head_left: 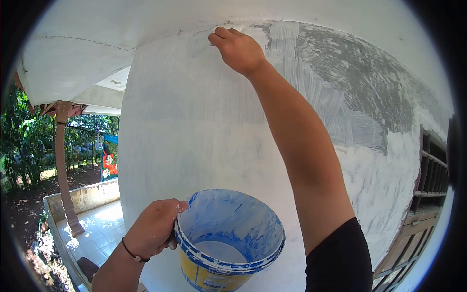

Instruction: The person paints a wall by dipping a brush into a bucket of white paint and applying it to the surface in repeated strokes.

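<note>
My left hand (158, 224) grips the rim of a paint bucket (228, 214), thumb over the edge and fingers outside. The bucket is blue inside, with a yellow label outside and white smears all over. A pool of white paint (221, 250) lies in its bottom. High up, my right hand (238, 48) is closed against the top of the wall (194, 131), just under the ceiling. What its fingers hold is hidden behind the hand. Streaky white strokes cover much of the wall, while a grey patch (350, 68) shows at the upper right.
Overhead is a white ceiling (170, 19). On the right stands a wooden-framed window with slats (433, 165). At left are a porch post (63, 165), a low wall (87, 199), a tiled floor (97, 238), a hanging floral cloth (110, 163) and trees (24, 136).
</note>
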`<state>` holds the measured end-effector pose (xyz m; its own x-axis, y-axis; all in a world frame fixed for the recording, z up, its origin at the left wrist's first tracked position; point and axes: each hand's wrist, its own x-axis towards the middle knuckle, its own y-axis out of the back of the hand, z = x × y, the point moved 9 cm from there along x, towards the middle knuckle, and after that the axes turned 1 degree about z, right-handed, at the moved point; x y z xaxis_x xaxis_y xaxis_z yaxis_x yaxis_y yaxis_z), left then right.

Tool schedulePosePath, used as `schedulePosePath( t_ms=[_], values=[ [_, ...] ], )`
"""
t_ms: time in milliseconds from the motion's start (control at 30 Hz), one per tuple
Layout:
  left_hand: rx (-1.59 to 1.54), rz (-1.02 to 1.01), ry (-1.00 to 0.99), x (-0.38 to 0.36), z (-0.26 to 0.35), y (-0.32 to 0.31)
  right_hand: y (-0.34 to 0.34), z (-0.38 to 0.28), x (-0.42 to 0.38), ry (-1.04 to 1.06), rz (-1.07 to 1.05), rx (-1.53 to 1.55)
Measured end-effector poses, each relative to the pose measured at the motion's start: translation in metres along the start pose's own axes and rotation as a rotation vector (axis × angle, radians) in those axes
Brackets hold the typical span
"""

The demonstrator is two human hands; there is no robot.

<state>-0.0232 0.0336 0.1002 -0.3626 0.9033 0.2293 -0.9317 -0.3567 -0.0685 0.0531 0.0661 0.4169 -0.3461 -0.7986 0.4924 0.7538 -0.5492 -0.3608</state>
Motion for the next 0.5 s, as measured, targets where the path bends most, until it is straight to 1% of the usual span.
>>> schedulePosePath(
  t_ms=[67,133,167,233,267,333,433,467,500],
  values=[
    [-0.014,-0.014,-0.011,0.003,-0.003,-0.003,-0.008,0.0,-0.003,-0.007,0.035,0.019],
    [-0.02,-0.019,-0.012,0.004,-0.003,-0.004,-0.018,-0.002,-0.007,-0.087,-0.035,-0.034],
    [-0.014,-0.012,0.014,0.003,-0.004,-0.004,-0.02,-0.006,-0.006,-0.091,-0.03,-0.034],
    [-0.014,-0.003,0.043,0.004,-0.009,-0.003,-0.023,-0.019,0.002,-0.08,-0.136,-0.028],
    [-0.012,0.003,0.04,0.005,-0.011,-0.001,-0.023,-0.022,0.006,-0.078,-0.134,-0.024],
    [-0.014,0.023,0.039,0.004,-0.012,0.003,-0.023,-0.027,0.015,-0.059,-0.05,-0.031],
    [-0.037,0.047,0.031,-0.001,-0.011,0.011,-0.033,-0.014,0.022,-0.094,0.011,-0.037],
    [-0.037,0.052,0.015,-0.004,-0.01,0.014,-0.042,-0.005,0.02,-0.155,-0.076,0.007],
    [-0.037,0.053,-0.003,-0.004,-0.01,0.014,-0.043,-0.008,0.022,-0.151,-0.069,0.012]
  ],
)
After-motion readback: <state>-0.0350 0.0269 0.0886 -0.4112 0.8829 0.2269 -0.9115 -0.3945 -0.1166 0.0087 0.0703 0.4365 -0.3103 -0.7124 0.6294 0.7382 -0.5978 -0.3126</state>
